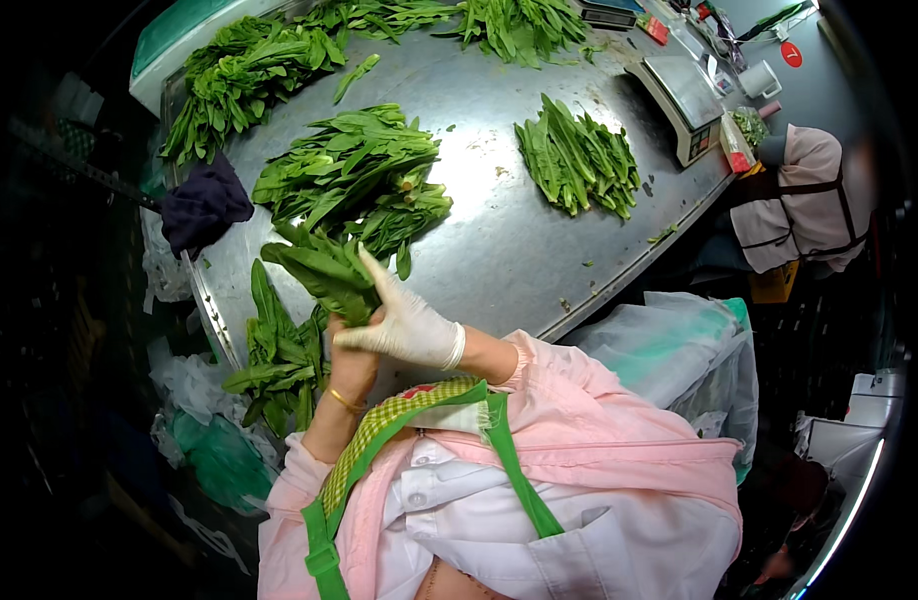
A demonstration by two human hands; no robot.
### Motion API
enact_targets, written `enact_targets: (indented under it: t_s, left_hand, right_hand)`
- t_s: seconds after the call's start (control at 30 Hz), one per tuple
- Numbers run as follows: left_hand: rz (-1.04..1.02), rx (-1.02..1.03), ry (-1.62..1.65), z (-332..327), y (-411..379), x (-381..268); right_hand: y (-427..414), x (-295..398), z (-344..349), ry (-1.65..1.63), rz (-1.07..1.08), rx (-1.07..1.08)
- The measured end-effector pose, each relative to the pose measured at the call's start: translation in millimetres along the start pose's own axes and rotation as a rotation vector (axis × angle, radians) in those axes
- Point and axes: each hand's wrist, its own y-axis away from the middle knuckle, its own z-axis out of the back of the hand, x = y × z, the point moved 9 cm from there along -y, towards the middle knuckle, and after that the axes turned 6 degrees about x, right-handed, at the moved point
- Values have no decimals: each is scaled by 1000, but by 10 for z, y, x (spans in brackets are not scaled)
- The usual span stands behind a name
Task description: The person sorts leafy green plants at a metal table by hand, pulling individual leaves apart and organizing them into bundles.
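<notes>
A bunch of long green leaves (330,271) is held above the near left part of the steel table (496,262). My right hand (410,324), in a white glove, grips it from the right with the thumb along the leaves. Around its lower end is my left hand (351,360), bare and partly hidden behind the glove. Below and left of my hands lie loose leafy greens (279,349). Just beyond them is a large pile of the same greens (346,165), some cut stem ends facing right. A separate bundle (575,159) rests farther right.
More greens (252,75) line the far left edge, beside a white foam box (147,82). A dark cloth (206,202) hangs at the left corner. A weighing scale (680,101) stands at the right. Plastic bags (676,352) are beyond the near right edge.
</notes>
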Motion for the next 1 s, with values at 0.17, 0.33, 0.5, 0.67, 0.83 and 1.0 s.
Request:
enact_targets:
  t_s: [0.17,0.33,0.5,0.67,0.83,1.0]
  left_hand:
    - [-212,258,-372,-496,-116,-212]
    - [-215,236,-752,-283,-91,-177]
    - [-325,93,-1427,-35,-54,-288]
    - [-202,73,-1441,350,-132,-114]
    - [-294,176,-1356,310,6,-80]
    - [-361,105,-1329,444,196,-216]
  right_hand:
    - [108,-288,483,-344,-222,-189]
    - [80,-312,1279,-242,-206,-449]
    - [330,-169,2631,778,49,-889]
    - [164,-581,3188,1538,-552,-777]
    - [-235,-342,2262,1070,227,-465]
    - [-553,-764,1342,989,-24,-86]
